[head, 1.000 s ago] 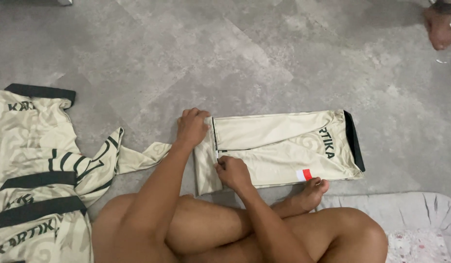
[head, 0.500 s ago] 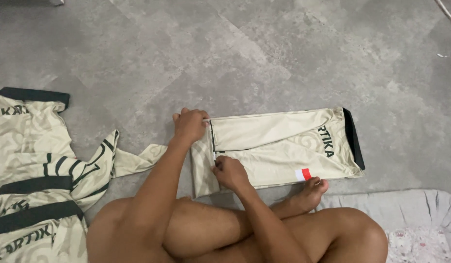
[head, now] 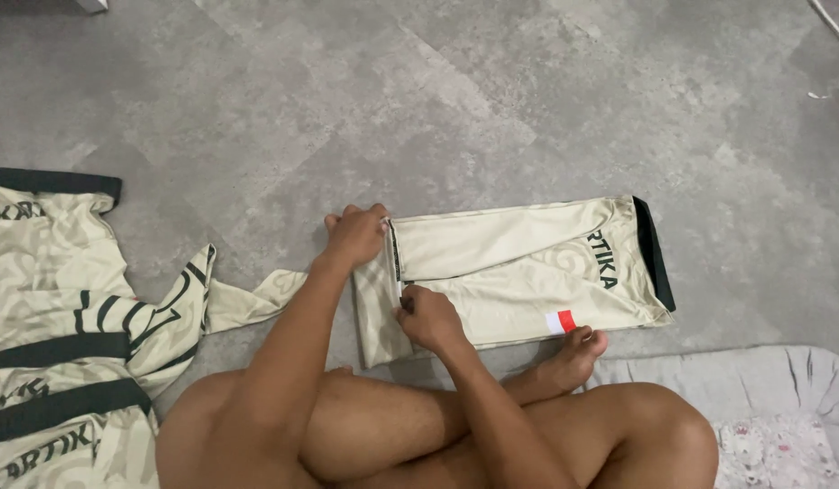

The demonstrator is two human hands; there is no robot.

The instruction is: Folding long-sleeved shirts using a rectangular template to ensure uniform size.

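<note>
Two hands fold a cream jersey on a grey floor.

The left hand (head: 356, 234) grasps the far corner of the folded cream jersey (head: 519, 267) at its left edge, fingers curled over the cloth; the right hand (head: 428, 315) pinches the same edge nearer to the person. The jersey lies flat in a long strip at mid scene, its black collar band (head: 655, 254) at the right end, just beyond a bare foot (head: 578, 353). A second cream and black garment (head: 66, 335) lies spread at the left, and a grey mat (head: 754, 380) sits at near right.
</note>
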